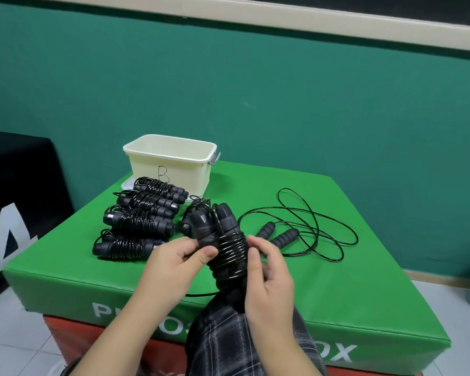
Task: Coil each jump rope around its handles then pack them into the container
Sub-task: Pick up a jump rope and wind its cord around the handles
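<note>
I hold a black jump rope (pixel 223 240) upright over the green box's front edge, its cord wound in many turns round its two paired handles. My left hand (pixel 174 264) grips the handles from the left, thumb across them. My right hand (pixel 269 280) pinches the cord against the coil on the right side. Several coiled black jump ropes (pixel 139 221) lie in a row to the left, one more (pixel 193 215) behind the held rope. A loose, uncoiled jump rope (pixel 296 229) with foam handles lies to the right. The cream container (pixel 171 150) stands at the back, its inside hidden from here.
Everything sits on a green padded box (pixel 364 280) stacked on a red one. A black box (pixel 19 199) stands at the left. A teal wall rises behind. My plaid-clad knee (pixel 228 343) is below my hands. White tiled floor surrounds the boxes.
</note>
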Demonstrator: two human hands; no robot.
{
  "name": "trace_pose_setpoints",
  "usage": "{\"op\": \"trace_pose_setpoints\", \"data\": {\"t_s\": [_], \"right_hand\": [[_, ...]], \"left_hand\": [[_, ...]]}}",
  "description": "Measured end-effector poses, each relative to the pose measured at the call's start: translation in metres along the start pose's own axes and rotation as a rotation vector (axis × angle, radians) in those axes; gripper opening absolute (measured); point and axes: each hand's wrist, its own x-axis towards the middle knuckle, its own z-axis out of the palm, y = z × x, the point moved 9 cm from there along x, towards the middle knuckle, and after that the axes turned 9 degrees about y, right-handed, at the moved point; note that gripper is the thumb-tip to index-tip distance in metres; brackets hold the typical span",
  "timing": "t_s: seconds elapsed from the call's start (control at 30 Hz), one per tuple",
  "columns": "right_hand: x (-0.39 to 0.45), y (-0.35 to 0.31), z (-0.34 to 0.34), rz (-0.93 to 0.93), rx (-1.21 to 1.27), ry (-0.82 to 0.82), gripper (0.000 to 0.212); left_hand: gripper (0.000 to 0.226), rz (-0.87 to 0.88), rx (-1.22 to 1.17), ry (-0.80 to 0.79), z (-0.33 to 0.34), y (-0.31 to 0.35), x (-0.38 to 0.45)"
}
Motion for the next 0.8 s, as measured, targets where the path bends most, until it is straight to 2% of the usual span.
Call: {"op": "trace_pose_setpoints", "data": {"t_s": [0.1,0.23,0.37,0.5,0.63,0.8], "right_hand": [[-0.004,-0.012,0.003,-0.195,-0.173,0.014,0.030],[-0.006,-0.014,0.008,-0.237,-0.253,-0.021,0.051],[-0.006,-0.015,0.014,-0.338,-0.412,0.005,0.072],[-0.005,-0.013,0.011,-0.306,-0.415,0.021,0.078],[-0.005,-0.009,0.012,-0.157,-0.279,-0.087,0.080],[-0.005,-0.015,0.009,-0.239,-0.255,-0.068,0.071]], "left_hand": [[0.052,0.025,0.082,0.062,-0.002,0.016,-0.001],[0.069,0.110,0.260,0.106,-0.006,0.027,-0.002],[0.059,0.240,0.314,0.087,-0.004,0.037,-0.001],[0.050,0.320,0.264,0.047,-0.002,0.045,-0.004],[0.034,0.420,0.210,-0.028,0.000,0.055,-0.009],[0.027,0.446,0.094,-0.116,0.004,0.055,-0.010]]}}
